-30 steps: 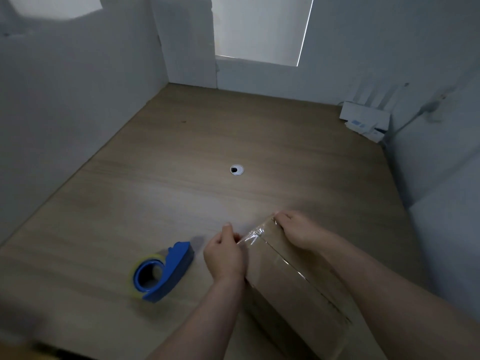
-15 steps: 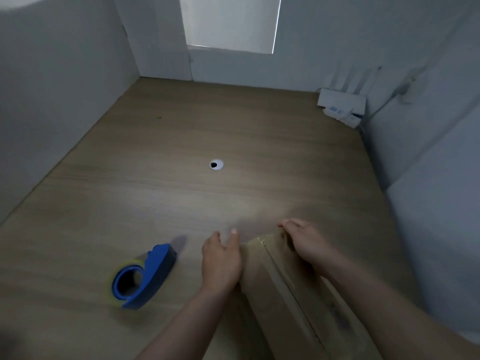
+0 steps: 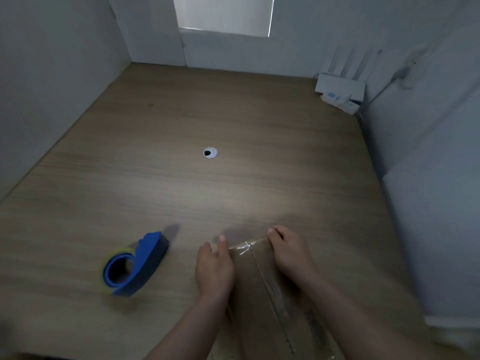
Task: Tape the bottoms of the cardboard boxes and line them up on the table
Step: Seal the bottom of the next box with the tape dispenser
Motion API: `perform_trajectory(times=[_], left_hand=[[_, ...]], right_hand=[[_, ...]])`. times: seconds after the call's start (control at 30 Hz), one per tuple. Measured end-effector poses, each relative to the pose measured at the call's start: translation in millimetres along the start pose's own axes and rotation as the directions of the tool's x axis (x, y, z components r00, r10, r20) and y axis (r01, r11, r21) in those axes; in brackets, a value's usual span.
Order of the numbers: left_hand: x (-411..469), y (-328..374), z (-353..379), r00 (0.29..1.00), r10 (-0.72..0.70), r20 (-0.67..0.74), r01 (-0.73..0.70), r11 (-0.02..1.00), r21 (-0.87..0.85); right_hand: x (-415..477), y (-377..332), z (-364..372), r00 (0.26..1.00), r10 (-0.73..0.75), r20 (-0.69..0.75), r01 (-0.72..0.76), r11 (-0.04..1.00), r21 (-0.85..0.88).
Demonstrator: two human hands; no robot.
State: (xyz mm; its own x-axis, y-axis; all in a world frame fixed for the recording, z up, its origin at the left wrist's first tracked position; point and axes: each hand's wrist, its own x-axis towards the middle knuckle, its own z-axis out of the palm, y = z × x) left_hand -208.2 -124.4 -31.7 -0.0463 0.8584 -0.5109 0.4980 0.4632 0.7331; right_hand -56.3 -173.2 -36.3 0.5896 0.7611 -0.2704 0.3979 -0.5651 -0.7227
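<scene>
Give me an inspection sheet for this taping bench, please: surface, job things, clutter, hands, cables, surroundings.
Surface: wooden table, grommet hole mid-table.
Job's things: one box by the near edge, crinkled tape at its far end; blue dispenser left of it, apart.
Clutter: router, far right corner.
Hands: left hand at the box's far left corner, grip unclear; right hand on the box, fingers curled over its far edge.
Cables: one cable down the right wall toward the router.
Surroundings: grey walls, blind at back.
</scene>
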Motion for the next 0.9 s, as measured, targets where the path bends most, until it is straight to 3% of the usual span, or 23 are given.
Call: perform_trajectory(times=[0.1, 0.17, 0.27, 0.4, 0.47, 0.53, 0.63, 0.73, 0.83, 0.9], left_hand=[[-5.3, -7.2, 4.7, 0.997, 0.069, -0.017, -0.068, 0.997, 0.045], [-1.7, -8.2, 4.0, 0.998, 0.047, 0.029, -0.044, 0.995, -0.091], [4.8, -1.7, -1.2, 0.985, -0.144, 0.091, 0.163, 0.955, -0.247], [-5.5, 19.3, -11.7, 0.866, -0.428, 0.258, 0.479, 0.858, -0.186], [-14.6, 26.9, -20.7, 0.803, -0.479, 0.356, 0.558, 0.813, -0.165], [-21.4, 36.4, -30.2, 0.79, -0.466, 0.398, 0.565, 0.805, -0.18], [-20.0, 70.1, -43.1, 0.864, -0.317, 0.392, 0.443, 0.849, -0.29], [-26.3, 122.0, -62.3, 0.933, 0.039, 0.357, 0.138, 0.879, -0.457], [-39.2, 151.4, -81.9, 0.835, 0.447, 0.32, -0.22, 0.805, -0.551], [-44.6, 144.4, -87.7, 0.783, 0.549, 0.293, -0.313, 0.755, -0.576]], right_hand=[[3.0, -1.7, 0.6, 0.999, 0.021, 0.044, -0.025, 0.996, 0.088], [6.2, -2.6, 1.9, 0.994, 0.074, 0.078, -0.087, 0.979, 0.186], [8.3, -7.2, 0.1, 0.982, 0.153, 0.114, -0.178, 0.951, 0.251], [6.5, -15.1, -5.5, 0.926, 0.3, 0.23, -0.332, 0.937, 0.112], [6.1, -15.5, -7.7, 0.896, 0.338, 0.289, -0.373, 0.925, 0.073], [2.3, -25.8, -14.7, 0.888, 0.357, 0.29, -0.405, 0.906, 0.123], [6.4, -61.8, -45.8, 0.951, 0.253, 0.175, -0.291, 0.926, 0.241], [6.7, -117.0, -99.3, 0.999, 0.032, 0.033, -0.044, 0.873, 0.486], [-4.0, -139.2, -137.6, 0.984, -0.176, -0.024, 0.145, 0.724, 0.675], [-11.6, -128.3, -140.2, 0.983, -0.183, -0.029, 0.144, 0.655, 0.742]])
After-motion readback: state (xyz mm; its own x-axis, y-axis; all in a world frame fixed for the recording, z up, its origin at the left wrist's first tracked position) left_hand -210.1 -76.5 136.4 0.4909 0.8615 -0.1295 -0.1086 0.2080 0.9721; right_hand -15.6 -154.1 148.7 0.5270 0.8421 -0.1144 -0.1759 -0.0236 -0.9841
